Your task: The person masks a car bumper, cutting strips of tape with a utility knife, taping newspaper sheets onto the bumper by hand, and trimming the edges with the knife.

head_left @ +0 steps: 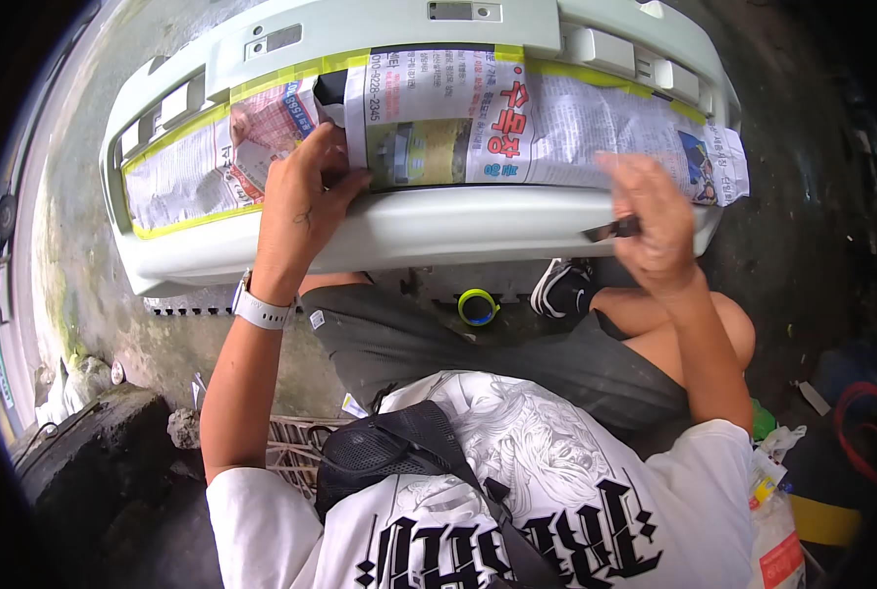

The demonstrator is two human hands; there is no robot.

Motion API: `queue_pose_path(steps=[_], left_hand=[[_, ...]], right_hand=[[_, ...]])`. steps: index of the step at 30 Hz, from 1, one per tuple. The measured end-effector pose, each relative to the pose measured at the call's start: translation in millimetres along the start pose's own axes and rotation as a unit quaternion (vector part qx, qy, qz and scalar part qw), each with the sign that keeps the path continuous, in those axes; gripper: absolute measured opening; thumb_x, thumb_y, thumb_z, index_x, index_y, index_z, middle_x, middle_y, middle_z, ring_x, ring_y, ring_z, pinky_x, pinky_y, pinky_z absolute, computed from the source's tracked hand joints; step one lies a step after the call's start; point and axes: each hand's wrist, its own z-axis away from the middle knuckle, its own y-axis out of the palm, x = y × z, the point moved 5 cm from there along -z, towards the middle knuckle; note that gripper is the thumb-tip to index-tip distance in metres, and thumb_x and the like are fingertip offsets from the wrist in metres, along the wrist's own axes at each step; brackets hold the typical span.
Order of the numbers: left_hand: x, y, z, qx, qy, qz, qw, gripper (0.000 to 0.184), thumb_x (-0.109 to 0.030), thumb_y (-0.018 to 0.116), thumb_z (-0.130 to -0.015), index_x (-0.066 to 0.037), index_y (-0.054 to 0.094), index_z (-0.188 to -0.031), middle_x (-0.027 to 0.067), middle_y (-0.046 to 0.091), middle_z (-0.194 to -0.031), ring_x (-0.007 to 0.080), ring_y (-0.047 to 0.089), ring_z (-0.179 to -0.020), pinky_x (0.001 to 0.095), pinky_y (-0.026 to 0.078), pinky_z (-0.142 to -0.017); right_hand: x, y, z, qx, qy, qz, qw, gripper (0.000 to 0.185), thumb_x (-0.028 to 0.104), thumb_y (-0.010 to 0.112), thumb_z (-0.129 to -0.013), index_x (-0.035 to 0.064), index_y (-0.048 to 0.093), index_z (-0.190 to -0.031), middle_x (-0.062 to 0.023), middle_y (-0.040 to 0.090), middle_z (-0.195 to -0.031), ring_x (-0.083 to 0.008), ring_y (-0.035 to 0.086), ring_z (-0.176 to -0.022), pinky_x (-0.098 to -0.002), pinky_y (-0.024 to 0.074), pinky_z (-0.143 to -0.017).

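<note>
A pale car bumper (438, 221) lies across in front of me, its middle opening covered with newspaper (566, 128) held by yellow masking tape (291, 71). My left hand (306, 191) is closed at the left part of the covering, thumb and fingers bent on the newspaper edge beside a dark gap; the fingertips are partly hidden. Over the bumper's right side, my right hand (655, 221) grips a small black utility knife (615, 230), its dark blade pointing left. Motion smears this hand's fingers, and the knife looks apart from the paper.
A yellow-green tape roll (477, 308) lies on the ground between my legs, near my shoe (560, 287). Wooden sticks (291, 447) and a dark block (105, 461) are at the left. Plastic bags (777, 520) stand at the lower right.
</note>
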Motion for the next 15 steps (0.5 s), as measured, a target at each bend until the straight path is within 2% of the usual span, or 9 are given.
queue_pose_path(steps=[1,2,5,6,7,9,12,14,15], left_hand=[[-1.1,-1.2,-0.7,-0.007,0.015,-0.004,1.000,0.029,-0.005,0.083,-0.083,-0.001,0.061,-0.102,0.0147,0.076,-0.081,0.0316,0.075,-0.073,0.0378,0.056,-0.069],[0.0,-1.2,-1.0,-0.008,0.015,-0.004,1.000,0.029,-0.005,0.083,-0.083,-0.001,0.061,-0.102,0.0147,0.076,-0.081,0.0316,0.075,-0.073,0.0378,0.056,-0.069],[0.9,-0.9,0.1,-0.009,0.016,0.016,1.000,0.027,-0.008,0.083,-0.084,-0.001,0.062,-0.099,0.0147,0.076,-0.081,0.0318,0.074,-0.072,0.0387,0.055,-0.068],[-0.2,-1.5,0.3,-0.004,0.015,0.002,1.000,0.027,-0.008,0.084,-0.085,0.000,0.061,-0.097,0.0147,0.077,-0.082,0.0273,0.074,-0.072,0.0376,0.055,-0.068],[-0.6,-1.0,0.2,0.001,0.014,-0.010,1.000,0.027,-0.009,0.084,-0.086,0.001,0.061,-0.096,0.0147,0.077,-0.084,0.0228,0.075,-0.072,0.0365,0.055,-0.069],[0.2,0.2,-0.5,0.001,0.011,-0.015,1.000,0.026,-0.010,0.084,-0.086,0.001,0.062,-0.095,0.0145,0.077,-0.083,0.0236,0.074,-0.072,0.0365,0.055,-0.068],[0.5,2.3,-1.0,-0.002,0.010,-0.027,1.000,0.024,-0.012,0.083,-0.087,0.001,0.065,-0.094,0.0145,0.076,-0.081,0.0250,0.074,-0.071,0.0368,0.054,-0.068],[-0.4,2.5,-1.1,-0.007,0.012,-0.032,0.999,0.022,-0.012,0.083,-0.087,0.001,0.067,-0.095,0.0147,0.076,-0.080,0.0256,0.074,-0.071,0.0370,0.054,-0.068],[-1.0,2.6,-0.9,-0.010,0.011,-0.039,0.999,0.021,-0.013,0.083,-0.086,0.000,0.068,-0.093,0.0158,0.076,-0.081,0.0311,0.074,-0.074,0.0394,0.055,-0.069]], right_hand=[[8.7,17.2,-5.7,0.023,-0.003,-0.026,0.999,0.061,-0.010,0.065,-0.071,0.0052,0.069,-0.130,-0.0125,0.068,-0.119,-0.0308,0.067,-0.090,-0.0420,0.0565,-0.083],[11.4,34.0,-10.1,0.030,-0.064,-0.027,0.997,0.062,-0.008,0.065,-0.071,0.0051,0.069,-0.131,-0.0119,0.068,-0.126,-0.0314,0.066,-0.100,-0.0439,0.0540,-0.090],[17.5,61.0,-17.6,0.059,-0.128,0.064,0.988,0.071,-0.009,0.062,-0.068,0.0037,0.066,-0.137,-0.0143,0.064,-0.137,-0.0339,0.061,-0.107,-0.0415,0.0502,-0.096],[18.6,62.0,-18.8,0.064,-0.094,0.061,0.992,0.071,-0.009,0.064,-0.068,0.0033,0.066,-0.138,-0.0131,0.064,-0.137,-0.0360,0.059,-0.112,-0.0440,0.0468,-0.103],[21.0,62.1,-20.2,0.065,-0.094,0.064,0.991,0.071,-0.009,0.064,-0.068,0.0033,0.066,-0.138,-0.0131,0.064,-0.137,-0.0360,0.059,-0.112,-0.0440,0.0468,-0.103],[19.0,61.2,-23.8,0.074,-0.065,0.090,0.991,0.056,-0.003,0.066,-0.076,0.0046,0.070,-0.131,-0.0101,0.066,-0.132,-0.0321,0.061,-0.110,-0.0432,0.0496,-0.096],[14.6,63.9,-24.2,0.099,-0.047,0.043,0.993,0.062,-0.006,0.066,-0.072,0.0028,0.068,-0.133,-0.0146,0.064,-0.132,-0.0367,0.060,-0.112,-0.0465,0.0486,-0.102],[8.8,65.1,-24.8,0.118,-0.033,0.034,0.992,0.059,-0.006,0.066,-0.074,0.0024,0.068,-0.132,-0.0154,0.064,-0.132,-0.0371,0.060,-0.113,-0.0462,0.0488,-0.103],[4.4,66.7,-25.0,0.137,-0.020,0.022,0.990,0.055,-0.005,0.065,-0.077,0.0021,0.069,-0.131,-0.0161,0.064,-0.133,-0.0375,0.060,-0.115,-0.0458,0.0490,-0.104]])
